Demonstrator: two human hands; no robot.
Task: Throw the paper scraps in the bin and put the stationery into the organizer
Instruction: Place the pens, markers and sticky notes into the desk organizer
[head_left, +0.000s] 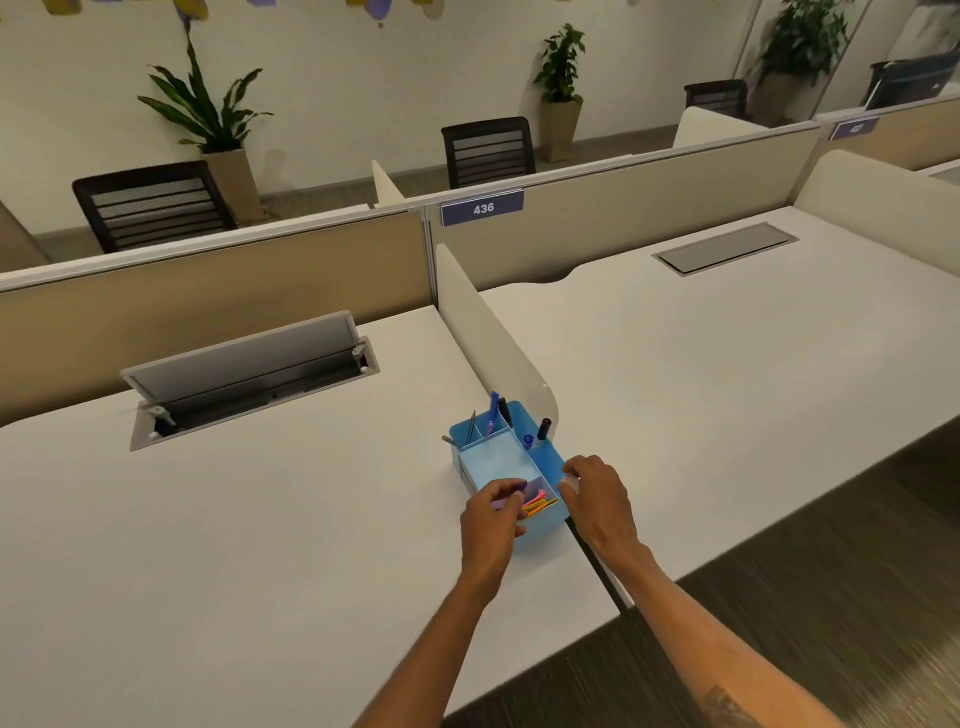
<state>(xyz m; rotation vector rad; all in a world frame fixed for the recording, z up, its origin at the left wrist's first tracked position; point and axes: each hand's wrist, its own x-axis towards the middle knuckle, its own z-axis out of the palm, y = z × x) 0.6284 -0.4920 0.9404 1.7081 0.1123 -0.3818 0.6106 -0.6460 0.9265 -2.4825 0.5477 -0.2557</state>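
A light blue desk organizer (548, 457) stands on the white desk against the low divider. Pens and markers (501, 410) stand upright in its back compartments, and pink, orange and yellow strips (540, 504) lie in the front compartment. My left hand (491, 512) hovers over the front left corner, fingers closed on a small purple item (519, 487). My right hand (592, 488) rests at the organizer's right front edge, fingers curled around a small white object (571, 480). No bin or paper scraps are in view.
The white desk (260, 519) has an open cable tray (249, 379) at the back left. A rounded divider (488, 332) separates it from the neighbouring desk (727, 364). Beige partitions, black chairs and potted plants stand behind. Dark carpet lies at the right.
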